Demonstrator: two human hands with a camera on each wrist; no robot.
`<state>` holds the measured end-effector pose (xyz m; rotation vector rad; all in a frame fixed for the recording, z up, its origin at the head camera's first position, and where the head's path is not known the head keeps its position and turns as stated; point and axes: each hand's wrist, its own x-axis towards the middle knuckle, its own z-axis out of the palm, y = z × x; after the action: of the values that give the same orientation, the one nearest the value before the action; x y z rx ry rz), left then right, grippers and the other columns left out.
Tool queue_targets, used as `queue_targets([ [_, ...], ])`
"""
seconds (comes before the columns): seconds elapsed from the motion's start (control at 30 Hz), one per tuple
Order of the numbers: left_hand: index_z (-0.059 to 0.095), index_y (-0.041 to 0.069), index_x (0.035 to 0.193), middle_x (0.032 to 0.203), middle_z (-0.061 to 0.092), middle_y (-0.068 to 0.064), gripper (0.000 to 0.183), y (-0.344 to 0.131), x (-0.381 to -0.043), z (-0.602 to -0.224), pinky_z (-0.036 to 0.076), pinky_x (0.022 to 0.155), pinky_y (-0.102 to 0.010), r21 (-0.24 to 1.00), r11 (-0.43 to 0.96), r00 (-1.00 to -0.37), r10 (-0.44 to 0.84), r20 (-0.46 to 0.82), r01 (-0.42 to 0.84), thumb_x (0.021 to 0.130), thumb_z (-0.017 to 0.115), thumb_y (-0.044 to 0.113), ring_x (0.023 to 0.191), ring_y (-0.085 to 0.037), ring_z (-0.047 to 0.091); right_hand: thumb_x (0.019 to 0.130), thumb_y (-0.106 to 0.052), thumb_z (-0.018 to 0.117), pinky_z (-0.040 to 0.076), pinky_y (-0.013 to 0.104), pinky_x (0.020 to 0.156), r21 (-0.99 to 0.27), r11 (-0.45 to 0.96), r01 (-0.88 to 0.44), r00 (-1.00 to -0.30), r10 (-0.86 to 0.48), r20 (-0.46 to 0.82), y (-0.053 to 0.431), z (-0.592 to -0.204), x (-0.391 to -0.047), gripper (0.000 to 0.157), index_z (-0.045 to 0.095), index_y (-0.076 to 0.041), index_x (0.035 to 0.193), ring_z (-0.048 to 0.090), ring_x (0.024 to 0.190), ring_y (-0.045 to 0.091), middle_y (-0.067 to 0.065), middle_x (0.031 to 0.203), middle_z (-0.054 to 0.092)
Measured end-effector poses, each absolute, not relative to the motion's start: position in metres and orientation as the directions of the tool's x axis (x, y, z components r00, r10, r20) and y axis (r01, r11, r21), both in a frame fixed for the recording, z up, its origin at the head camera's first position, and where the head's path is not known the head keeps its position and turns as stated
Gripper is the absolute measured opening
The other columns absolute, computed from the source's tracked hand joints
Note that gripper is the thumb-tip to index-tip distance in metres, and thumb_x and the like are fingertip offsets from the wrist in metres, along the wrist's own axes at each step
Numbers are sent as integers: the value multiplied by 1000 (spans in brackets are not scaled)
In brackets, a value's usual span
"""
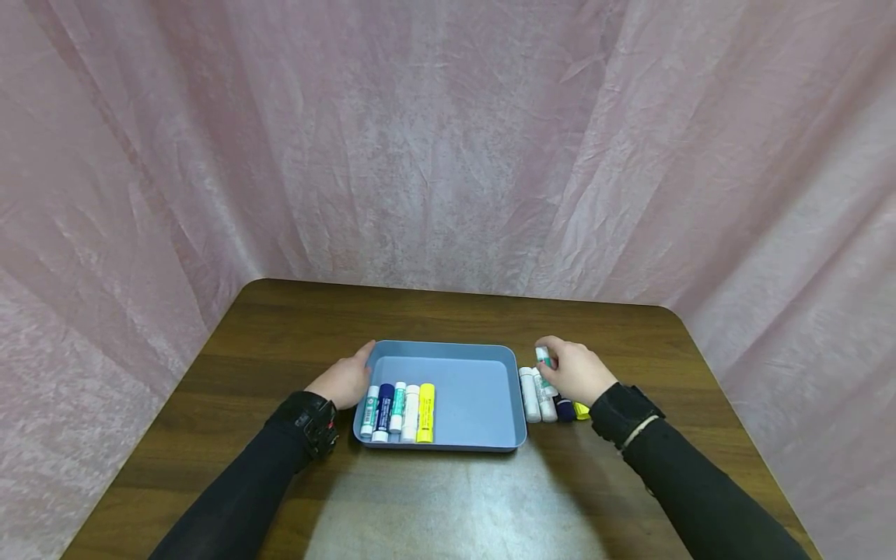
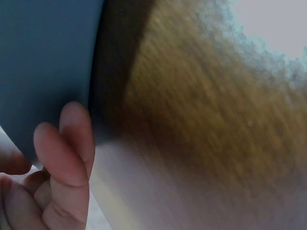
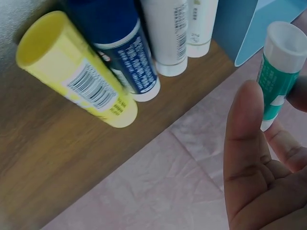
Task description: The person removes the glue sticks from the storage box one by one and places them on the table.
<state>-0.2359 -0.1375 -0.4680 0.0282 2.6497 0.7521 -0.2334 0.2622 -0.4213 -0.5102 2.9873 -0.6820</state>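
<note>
A blue-grey tray (image 1: pixel 483 397) lies on the table, and my left hand (image 1: pixel 346 379) grips its left edge; in the left wrist view, fingers (image 2: pixel 60 158) bend against the tray's outer side. Beyond the tray's right edge, my right hand (image 1: pixel 577 369) pinches a small green and white glue stick (image 3: pixel 278 72) between thumb and fingers, raised above other sticks. In the tray's left part stand in a row a green-white stick (image 1: pixel 369 412), a dark blue one (image 1: pixel 383 412), another green-white one (image 1: pixel 397 408), a white one (image 1: pixel 411 412) and a yellow one (image 1: pixel 425 412).
Right of the tray lie more sticks side by side: a white one (image 1: pixel 530 395), a second white one (image 3: pixel 168 38), a dark blue one (image 3: pixel 129 57) and a yellow one (image 3: pixel 79 72). The wooden table (image 1: pixel 420 505) ends at a pink curtain (image 1: pixel 448 155).
</note>
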Motion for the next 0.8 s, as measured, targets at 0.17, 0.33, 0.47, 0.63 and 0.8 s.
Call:
queue_targets([
  [0.17,10,11,165,155,46,-23,60,-138,-237,-470,39,114,-57,501,862,-928,123,-351,-76,111,34,21,137,-36,53,95,-10,63,35,28,56,-423,855,-299,-949,-315,35,270,-424,-233,32,63,1,126,41,57,11,-1,71,46],
  [0.33,11,11,165,155,45,-23,60,-138,-237,-470,39,114,-58,504,861,-929,128,-347,-70,111,34,20,139,-37,51,97,-12,62,34,29,55,-425,862,-276,-955,-297,19,278,-427,-234,34,62,0,128,41,56,12,1,71,47],
  [0.47,11,10,165,154,47,-24,60,-138,-237,-469,44,109,-55,501,863,-930,130,-345,-66,111,35,20,129,-32,59,97,-12,61,36,28,53,-430,863,-267,-957,-291,10,286,-427,-235,35,61,1,129,43,54,11,0,72,47],
  [0.63,12,10,164,152,49,-24,60,-138,-237,-470,48,101,-50,495,867,-930,130,-343,-62,110,35,20,115,-26,63,97,-11,61,34,29,55,-422,870,-256,-960,-278,10,294,-426,-237,35,60,2,130,41,56,13,0,71,46],
  [0.8,11,10,165,152,50,-24,60,-138,-237,-470,47,102,-50,490,869,-930,128,-345,-62,111,35,21,116,-26,63,97,-11,61,36,30,58,-407,882,-236,-967,-257,5,299,-427,-239,35,60,1,130,45,62,15,3,74,49],
])
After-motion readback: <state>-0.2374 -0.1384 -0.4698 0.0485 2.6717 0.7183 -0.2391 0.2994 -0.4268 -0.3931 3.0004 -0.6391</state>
